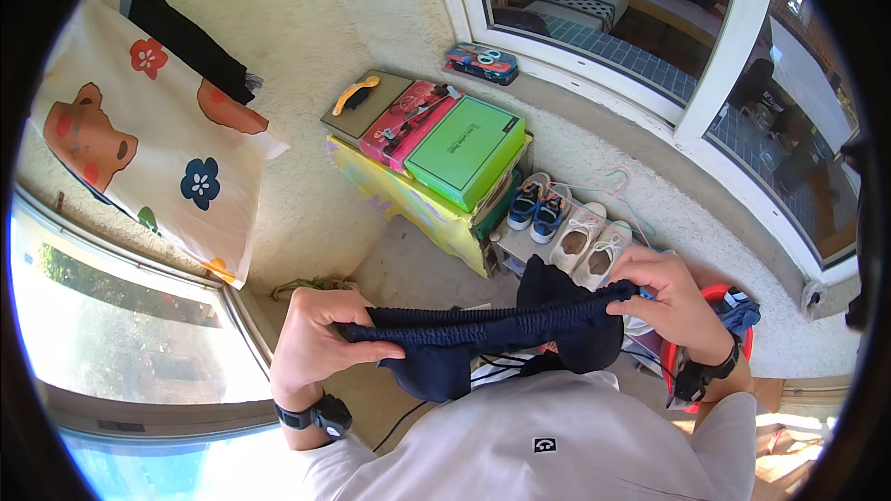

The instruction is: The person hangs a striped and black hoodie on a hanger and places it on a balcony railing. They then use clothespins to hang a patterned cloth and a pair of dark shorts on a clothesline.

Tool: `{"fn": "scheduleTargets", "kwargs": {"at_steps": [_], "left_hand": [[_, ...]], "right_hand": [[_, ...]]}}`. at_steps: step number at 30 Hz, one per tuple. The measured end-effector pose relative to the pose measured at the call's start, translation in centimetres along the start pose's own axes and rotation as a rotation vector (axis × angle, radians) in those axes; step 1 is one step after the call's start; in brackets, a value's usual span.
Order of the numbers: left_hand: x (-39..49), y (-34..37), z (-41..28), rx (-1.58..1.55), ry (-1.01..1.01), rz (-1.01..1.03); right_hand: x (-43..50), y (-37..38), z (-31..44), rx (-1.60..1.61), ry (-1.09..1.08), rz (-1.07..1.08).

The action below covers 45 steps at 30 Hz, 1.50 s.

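A dark navy garment with a gathered elastic waistband point(487, 330) is stretched between my two hands in front of my chest. My left hand point(330, 337) pinches one end of the band between thumb and fingers. At the other end, my right hand point(658, 296) grips the elastic, its thumb below and fingers above. The cloth hangs down from the band in loose folds, and its lower part is partly hidden. Each wrist wears a black strapped device.
A green box point(466, 149) lies on a cloth-covered stand by the wall. Beside it are blue sneakers point(539, 205), white shoes point(588, 243) and a pink hanger point(619, 188). A red basin point(713, 292) holds clothes at right. A patterned cloth point(160, 132) hangs at left.
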State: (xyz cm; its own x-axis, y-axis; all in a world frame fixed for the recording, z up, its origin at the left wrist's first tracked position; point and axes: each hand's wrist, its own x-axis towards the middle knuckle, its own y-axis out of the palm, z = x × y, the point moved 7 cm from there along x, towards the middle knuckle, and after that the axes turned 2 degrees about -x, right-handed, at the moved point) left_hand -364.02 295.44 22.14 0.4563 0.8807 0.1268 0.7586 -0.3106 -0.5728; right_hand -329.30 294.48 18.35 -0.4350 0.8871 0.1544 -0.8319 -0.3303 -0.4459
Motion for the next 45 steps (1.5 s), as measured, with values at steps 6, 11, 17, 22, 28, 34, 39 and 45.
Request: {"fn": "scheduleTargets", "kwargs": {"at_steps": [6,11,17,22,28,34,39,45], "left_hand": [[-0.9,2.6,1.0,-0.184,-0.218,-0.168],[-0.1,4.5,2.0,-0.370,-0.321,-0.166],[3.6,5.2,6.8,-0.179,-0.345,0.241],[10.0,4.6,14.8,-0.079,-0.182,0.551],[27.2,-3.2,30.9,0.051,-0.060,0.103],[42.5,-3.0,44.3,0.624,-0.226,-0.036],[45.9,-1.2,49.1,0.535,-0.506,-0.173],[45.3,-2.0,48.4,0.365,-0.379,-0.341]], "right_hand": [[-0.4,2.4,-5.5,0.444,0.079,-0.164],[-0.5,4.1,-8.4,0.770,0.194,-0.226],[1.3,5.7,-10.5,0.985,0.332,-0.243],[4.0,8.4,-12.8,0.971,0.538,-0.130],[9.8,12.7,-14.2,0.967,0.644,-0.122],[11.8,12.5,-14.1,0.896,0.710,-0.381],[11.0,12.7,-13.1,0.853,0.751,-0.602],[10.8,13.5,-13.4,0.832,0.722,-0.742]]}}
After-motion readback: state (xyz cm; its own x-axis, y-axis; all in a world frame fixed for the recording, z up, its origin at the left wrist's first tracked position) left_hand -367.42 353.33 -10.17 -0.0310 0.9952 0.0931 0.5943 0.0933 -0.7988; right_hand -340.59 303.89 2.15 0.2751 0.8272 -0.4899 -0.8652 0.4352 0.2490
